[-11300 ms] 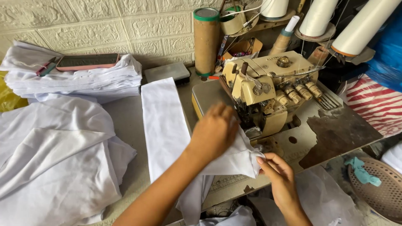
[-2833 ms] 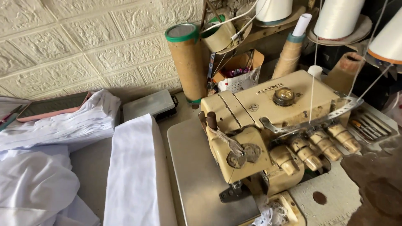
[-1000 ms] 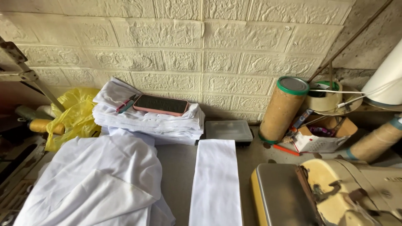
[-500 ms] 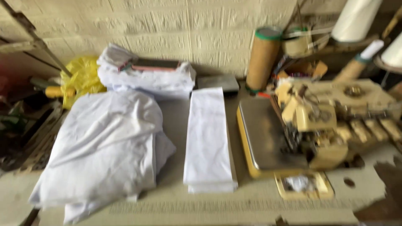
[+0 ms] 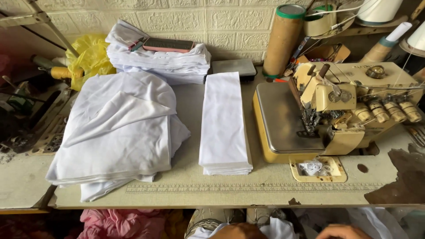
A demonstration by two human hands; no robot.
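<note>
Both hands sit below the tabletop (image 5: pixel 265 194) edge: left hand (image 5: pixel 241 231) and right hand (image 5: pixel 343 231) touch white cloth (image 5: pixel 276 228); grip cannot be told. Stacked white strips (image 5: pixel 224 124) lie at twelve o'clock.

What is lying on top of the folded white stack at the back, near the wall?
A dark flat phone-like thing with a pink edge lies on the back stack. A bit of red and green shows at its left end. Its underside is covered.

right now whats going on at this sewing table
A person sits at a worn table with both hands low at its front edge: the left hand and right hand are on white cloth in the lap. On the table lie a neat stack of white strips, a pile of white fabric and a yellow overlock machine, untouched.
</note>
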